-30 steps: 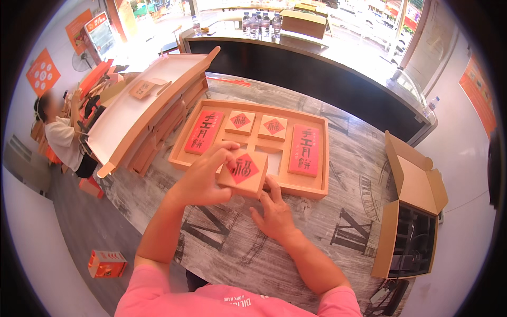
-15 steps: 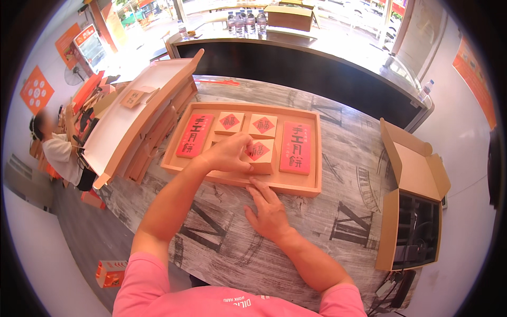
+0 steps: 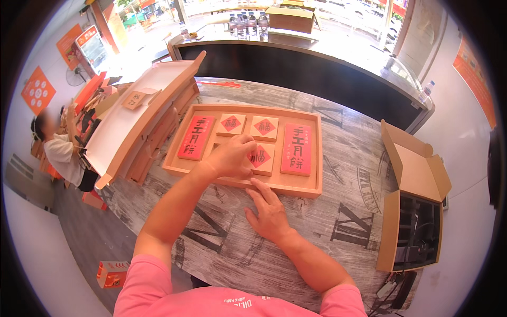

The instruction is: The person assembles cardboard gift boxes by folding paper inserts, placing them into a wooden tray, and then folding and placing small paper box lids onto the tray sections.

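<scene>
A shallow wooden-coloured tray (image 3: 243, 183) lies on the table before me. It holds two long red flat boxes, the left red box (image 3: 196, 138) and the right red box (image 3: 296, 149), along its sides. Between them, at the back, sit a small square box (image 3: 231, 124) and a second square box (image 3: 264, 127), each with a red diamond label. My left hand (image 3: 232, 157) is closed on the left side of a third square box (image 3: 261, 159) at the front and hides part of the tray. My right hand (image 3: 269, 214) rests with fingers outstretched, fingertips at the tray's front rim.
Stacked large trays or lids (image 3: 153, 105) stand at the table's left. An opened cardboard box (image 3: 412, 211) with black contents is at the right. Water bottles (image 3: 248, 26) and a carton (image 3: 290, 20) sit on the counter beyond. A person (image 3: 62, 153) is at far left.
The front square box has gone down lower into the tray, with my left hand lowering along with it. My right hand stays in nearly the same place.
</scene>
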